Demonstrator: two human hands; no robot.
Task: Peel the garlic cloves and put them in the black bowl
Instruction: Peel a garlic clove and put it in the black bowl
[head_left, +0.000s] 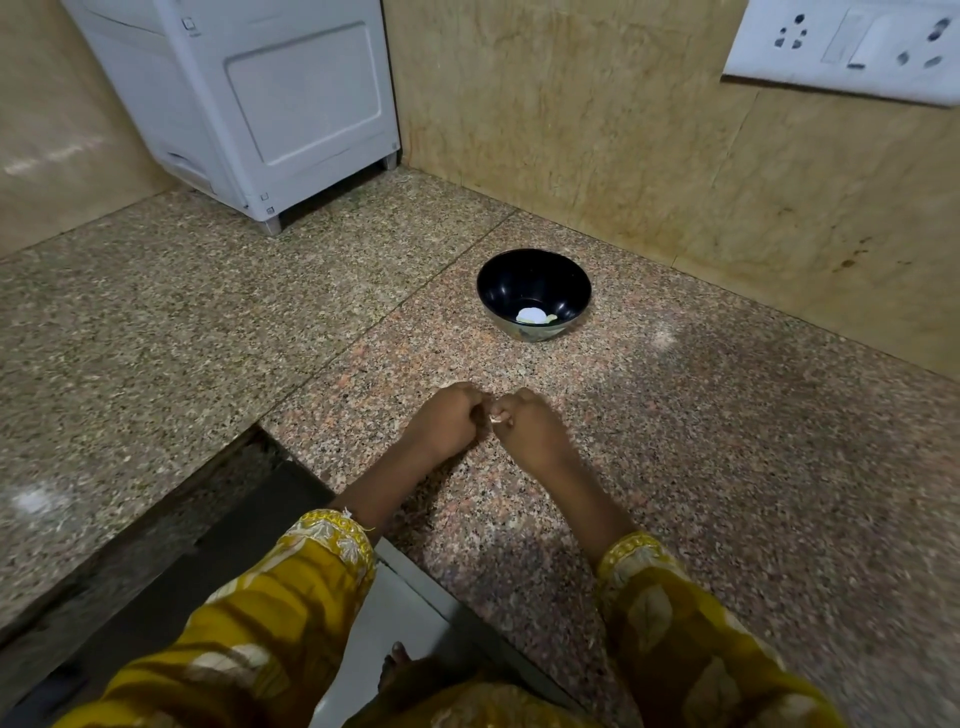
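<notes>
One head cam only — wide-angle, high up, faces fwd & down onto the counter (727, 467); sleeves (291, 597) at btm, bowl (519, 280) mid-frame, wall (597, 130) behind it.

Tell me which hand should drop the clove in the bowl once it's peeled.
Right, probably. The clove shows mostly in the right hand's grip, and the bowl sits straight ahead of that hand; the left hand would have to reach diagonally.
</notes>
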